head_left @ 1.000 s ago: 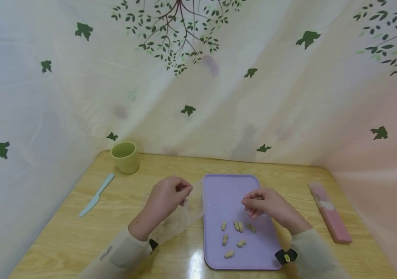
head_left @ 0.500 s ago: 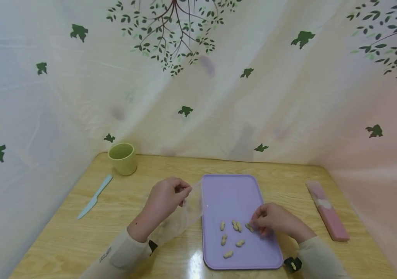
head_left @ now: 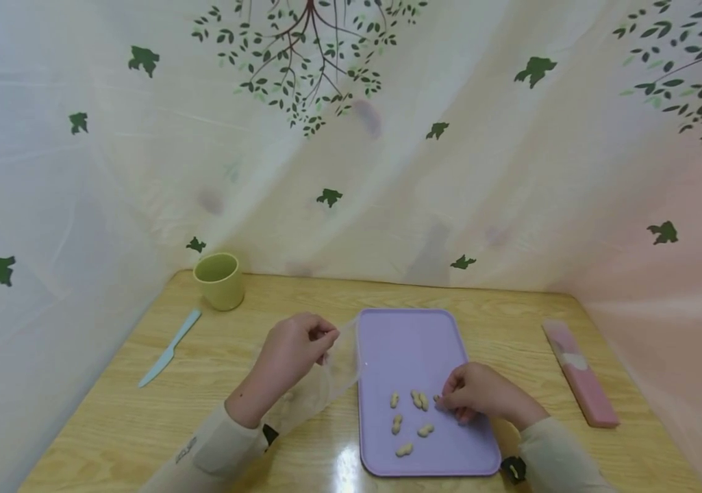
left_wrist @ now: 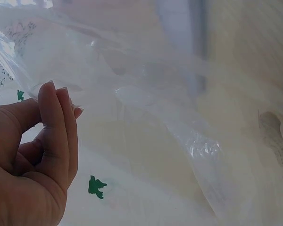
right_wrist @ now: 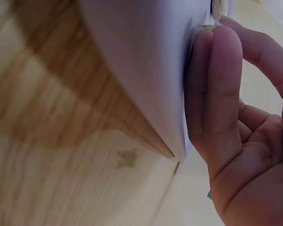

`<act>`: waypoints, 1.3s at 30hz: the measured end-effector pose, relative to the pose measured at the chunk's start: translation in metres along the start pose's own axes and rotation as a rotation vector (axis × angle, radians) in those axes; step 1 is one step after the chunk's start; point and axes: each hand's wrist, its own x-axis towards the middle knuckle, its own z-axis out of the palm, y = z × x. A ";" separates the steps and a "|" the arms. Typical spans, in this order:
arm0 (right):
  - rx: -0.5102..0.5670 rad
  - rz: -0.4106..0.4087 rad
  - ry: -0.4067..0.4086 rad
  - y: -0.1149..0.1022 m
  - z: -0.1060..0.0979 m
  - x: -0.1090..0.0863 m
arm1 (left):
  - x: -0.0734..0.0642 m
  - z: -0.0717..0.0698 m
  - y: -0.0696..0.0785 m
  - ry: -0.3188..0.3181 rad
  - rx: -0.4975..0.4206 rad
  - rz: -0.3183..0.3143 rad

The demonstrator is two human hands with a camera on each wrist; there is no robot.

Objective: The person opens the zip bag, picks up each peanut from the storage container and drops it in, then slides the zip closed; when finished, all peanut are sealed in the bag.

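Toward the left edge of the desk (head_left: 221,359), a pale blue knife (head_left: 168,349) lies slantwise, its handle pointing toward a green cup (head_left: 225,287) that stands upright near the back edge, in front of a leaf-printed cloth (head_left: 351,233). Nearer the middle, the left hand (head_left: 289,352) is raised over the desk, its thumb and fingertips pinching the edge of a clear bag (head_left: 343,363). The film spreads from there to the left side of a lilac tray (head_left: 406,342); in the left wrist view a peanut (left_wrist: 277,140) shows dimly at the right, and whether it is inside the bag or beyond it I cannot tell. Six peanuts (head_left: 426,430) lie scattered on the near half of the tray, two of them side by side. Just right of that pair, the right hand (head_left: 483,394) reaches in over the tray's right edge, thumb and fingers pinching one more peanut (head_left: 437,398), mostly hidden by them. Well apart at the right, a pink case (head_left: 585,387) with a white band lies aslant on the desk.
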 end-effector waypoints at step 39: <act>0.179 -0.191 -0.053 -0.077 -0.014 -0.003 | 0.002 0.009 -0.002 0.005 -0.005 0.023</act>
